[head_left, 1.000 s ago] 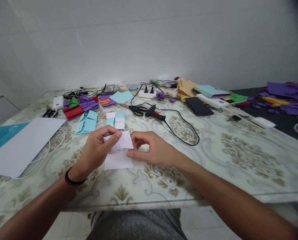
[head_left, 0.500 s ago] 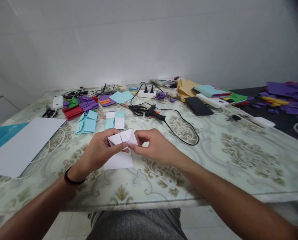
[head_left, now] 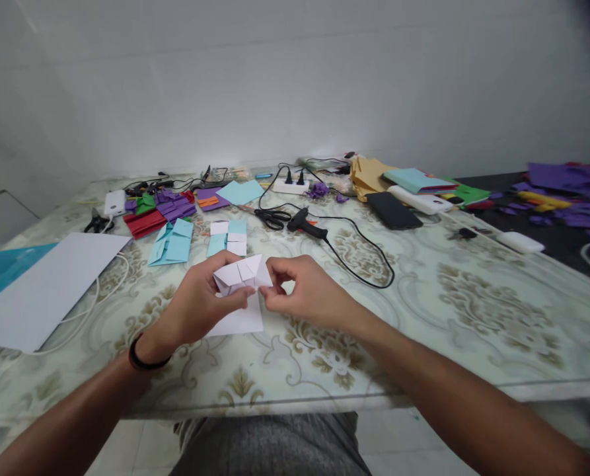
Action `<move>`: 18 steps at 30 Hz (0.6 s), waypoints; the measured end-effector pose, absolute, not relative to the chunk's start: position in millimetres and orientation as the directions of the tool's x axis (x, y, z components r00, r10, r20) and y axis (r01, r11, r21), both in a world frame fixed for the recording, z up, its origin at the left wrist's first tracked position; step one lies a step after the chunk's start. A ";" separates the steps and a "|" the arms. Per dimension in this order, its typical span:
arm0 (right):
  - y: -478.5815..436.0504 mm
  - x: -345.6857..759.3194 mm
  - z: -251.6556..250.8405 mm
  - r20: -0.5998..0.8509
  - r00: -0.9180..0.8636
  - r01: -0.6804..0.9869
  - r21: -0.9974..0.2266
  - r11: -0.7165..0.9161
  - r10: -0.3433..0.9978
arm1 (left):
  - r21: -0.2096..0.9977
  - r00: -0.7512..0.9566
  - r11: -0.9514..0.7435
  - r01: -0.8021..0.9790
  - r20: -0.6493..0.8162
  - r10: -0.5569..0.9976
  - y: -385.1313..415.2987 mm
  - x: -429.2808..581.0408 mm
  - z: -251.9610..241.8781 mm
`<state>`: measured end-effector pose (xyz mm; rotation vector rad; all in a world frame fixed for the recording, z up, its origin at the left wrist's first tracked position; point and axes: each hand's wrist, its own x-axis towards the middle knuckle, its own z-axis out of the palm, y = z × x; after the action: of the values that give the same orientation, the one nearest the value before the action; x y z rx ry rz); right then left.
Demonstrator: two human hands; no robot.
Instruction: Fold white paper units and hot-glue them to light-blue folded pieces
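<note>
My left hand (head_left: pixel 203 294) and right hand (head_left: pixel 304 291) hold a folded white paper (head_left: pixel 242 271) above a flower-patterned bench (head_left: pixel 388 337).
My left hand grips its left side, thumb along the near edge; my right pinches its right corner. Just below, a white sheet (head_left: pixel 240 322) lies flat. Beyond sit black scissors (head_left: pixel 273 219) and a black glue gun (head_left: pixel 308 226).

A smooth, glossy, pale grey wall (head_left: pixel 295 86) rose behind the wide desk (head_left: pixel 295 404), whose pale green covering (head_left: pixel 423 264) bore brown floral patterns. Beneath the front edge lay a light-coloured tiled floor (head_left: pixel 398 443).
</note>
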<state>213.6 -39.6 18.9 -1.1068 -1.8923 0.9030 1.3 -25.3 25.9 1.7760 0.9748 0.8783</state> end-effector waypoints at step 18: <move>-31.7 226.8 26.1 0.242 -0.292 0.226 -0.923 0.312 0.925 | 0.943 0.383 -0.270 0.194 0.180 0.906 -20.1 -0.8 26.4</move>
<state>226.8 -31.7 26.1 -1.0436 -1.7263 1.0306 -0.8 -20.1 26.4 1.7127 0.9754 0.9613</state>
